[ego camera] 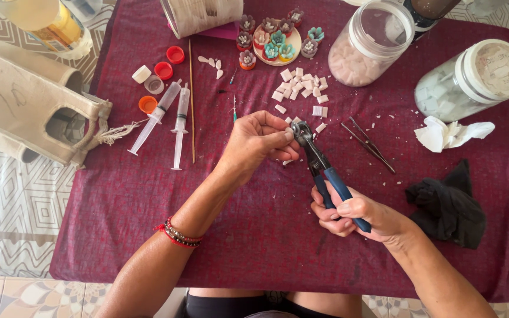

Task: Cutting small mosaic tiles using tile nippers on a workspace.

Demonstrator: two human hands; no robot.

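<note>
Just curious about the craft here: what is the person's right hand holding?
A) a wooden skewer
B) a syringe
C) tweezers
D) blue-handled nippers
D: the right hand grips the blue-handled nippers, whose jaws meet the left hand; the syringes, tweezers and skewer lie untouched on the cloth.

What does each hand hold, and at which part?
The right hand grips the blue handles of the nippers. The left hand pinches something small at their head; it is hidden.

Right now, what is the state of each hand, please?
Left hand: closed, pinching something small at the nipper head; what it is cannot be told.
Right hand: closed on the blue-handled nippers.
</note>
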